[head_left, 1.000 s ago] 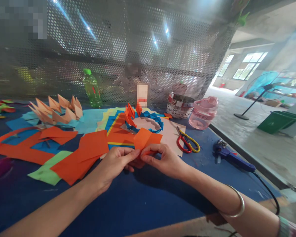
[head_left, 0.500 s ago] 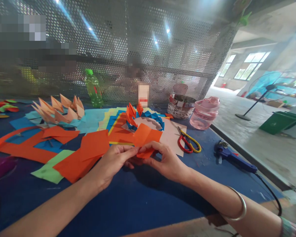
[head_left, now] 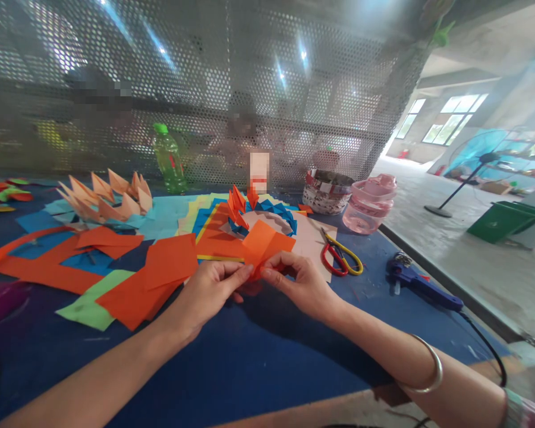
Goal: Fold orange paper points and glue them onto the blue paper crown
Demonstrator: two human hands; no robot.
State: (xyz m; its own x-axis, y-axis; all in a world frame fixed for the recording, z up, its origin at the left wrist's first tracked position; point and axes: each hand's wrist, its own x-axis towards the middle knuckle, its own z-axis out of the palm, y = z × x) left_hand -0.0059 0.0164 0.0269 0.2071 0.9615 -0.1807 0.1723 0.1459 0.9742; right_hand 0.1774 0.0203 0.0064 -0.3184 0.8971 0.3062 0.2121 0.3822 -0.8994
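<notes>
An orange sheet of paper [head_left: 267,242] with a crease down it is pinched at its near edge by both hands. My left hand [head_left: 218,284] grips it between thumb and fingers from the left. From the right, my right hand [head_left: 298,282] holds it the same way, thumb close to the left thumb. Just behind the sheet lies a ring of folded blue paper [head_left: 274,209] with orange folded points [head_left: 237,205] standing on its left side. Flat orange sheets [head_left: 169,261] lie left of my left hand.
Scissors [head_left: 341,255] with red and yellow handles and a blue glue gun [head_left: 423,285] lie to the right. A woven basket [head_left: 327,193] and a pink container [head_left: 368,205] stand behind. At the left are a peach folded-paper ring [head_left: 109,199] and a green bottle [head_left: 168,160].
My right thumb and fingers have shifted along the paper's near edge, and the thumb now lies on top. The near part of the sheet is less curled over than before.
</notes>
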